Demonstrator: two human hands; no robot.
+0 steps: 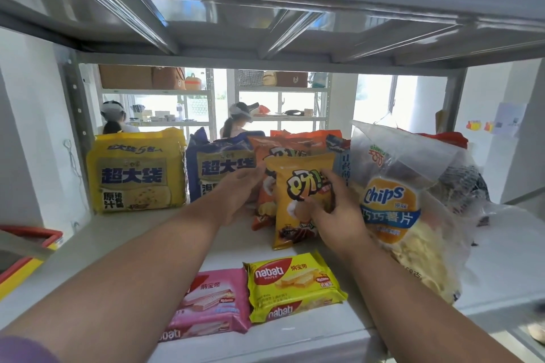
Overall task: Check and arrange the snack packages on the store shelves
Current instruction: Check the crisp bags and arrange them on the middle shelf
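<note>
Nearest the camera, two flat "nabati" wafer packs lay on the white shelf [501,262]: a pink pack [211,303] beside a yellow pack [295,286]. Behind them stood an upright glossy yellow snack bag [298,186]. The right hand [333,212] curled its grip around the bag's front; the left hand [240,188] touched its left edge with relaxed fingers. A clear crinkled bag reading "Chips" [392,203] leaned at right.
</note>
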